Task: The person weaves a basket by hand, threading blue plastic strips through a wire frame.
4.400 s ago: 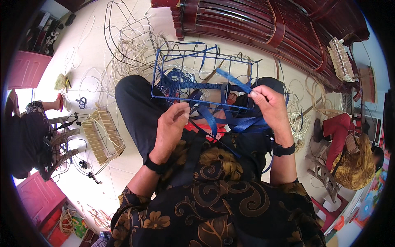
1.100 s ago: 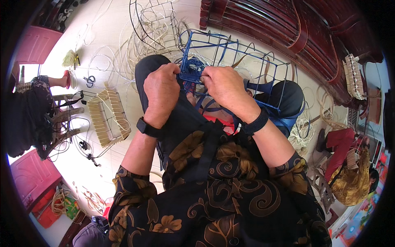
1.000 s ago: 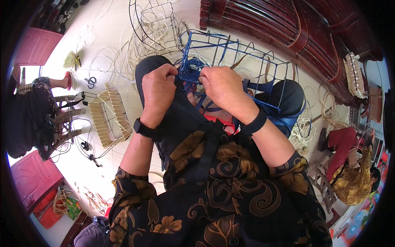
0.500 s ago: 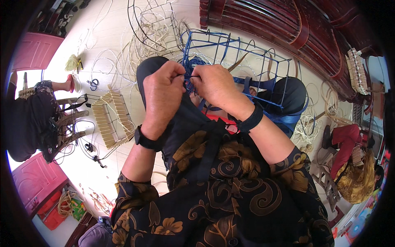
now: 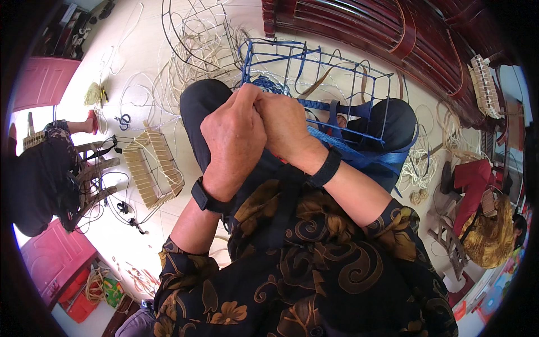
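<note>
My left hand (image 5: pixel 233 132) and my right hand (image 5: pixel 286 123) are both closed, pressed knuckle to knuckle above my lap. Whatever is pinched between them is hidden behind the fingers. Just beyond, a black wire basket frame (image 5: pixel 365 110) lies across my knees, parts of its rods wrapped in blue strip. A bundle of blue cord (image 5: pixel 270 85) sits by the frame's left end, just past my fingers. Loose flat blue strips (image 5: pixel 384 160) drape over my right thigh.
Tangled pale cord (image 5: pixel 205 48) covers the floor ahead. To the left stand a half-wrapped basket frame (image 5: pixel 150 168) and a seated person (image 5: pixel 42 174). A dark red wooden bench (image 5: pixel 359 28) borders the far right. Another person in red trousers (image 5: pixel 470 182) sits at right.
My hands have come together, the left one rolling inward against the right. The dark strand that showed between the fingertips is now out of sight. The whole view has shifted slightly.
</note>
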Available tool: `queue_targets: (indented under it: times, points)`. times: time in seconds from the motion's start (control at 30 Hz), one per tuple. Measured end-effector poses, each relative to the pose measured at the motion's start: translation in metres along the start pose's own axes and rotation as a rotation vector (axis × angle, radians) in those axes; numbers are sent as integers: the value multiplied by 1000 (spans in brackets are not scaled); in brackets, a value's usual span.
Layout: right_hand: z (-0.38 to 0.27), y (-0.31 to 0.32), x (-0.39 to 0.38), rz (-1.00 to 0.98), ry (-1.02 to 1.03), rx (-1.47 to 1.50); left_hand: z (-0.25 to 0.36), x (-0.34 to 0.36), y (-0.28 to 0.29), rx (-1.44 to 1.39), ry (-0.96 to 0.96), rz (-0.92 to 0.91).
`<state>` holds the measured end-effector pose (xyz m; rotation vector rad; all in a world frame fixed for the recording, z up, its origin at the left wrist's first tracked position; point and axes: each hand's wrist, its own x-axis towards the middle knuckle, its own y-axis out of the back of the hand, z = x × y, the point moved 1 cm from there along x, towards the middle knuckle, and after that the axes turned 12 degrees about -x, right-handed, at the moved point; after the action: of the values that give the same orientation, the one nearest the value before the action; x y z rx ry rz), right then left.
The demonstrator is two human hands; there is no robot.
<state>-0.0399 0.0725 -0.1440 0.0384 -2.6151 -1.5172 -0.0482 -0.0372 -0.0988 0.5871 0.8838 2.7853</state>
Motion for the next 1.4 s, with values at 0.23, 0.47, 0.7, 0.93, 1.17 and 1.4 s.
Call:
queue_targets:
  times: [0.23, 0.47, 0.7, 0.93, 1.17, 1.4]
  points:
    - [-2, 1, 1, 73, -38, 67, -9, -1, 11, -521, 213, -11]
    - [7, 1, 6, 16, -51, 74, -53, -4, 20, -757, 802, -11]
    - [8, 14, 9, -143, -166, 190, -80, -7, 6, -1064, 1033, -267]
    - [15, 17, 9, -201, -252, 243, -98, -4, 2, -1169, 1083, -256]
    - [29, 33, 5, -232, -289, 263, -99, -6, -2, -1224, 1095, -166]
    - [34, 31, 4, -226, -331, 316, -100, -9, -5, -1133, 999, -223]
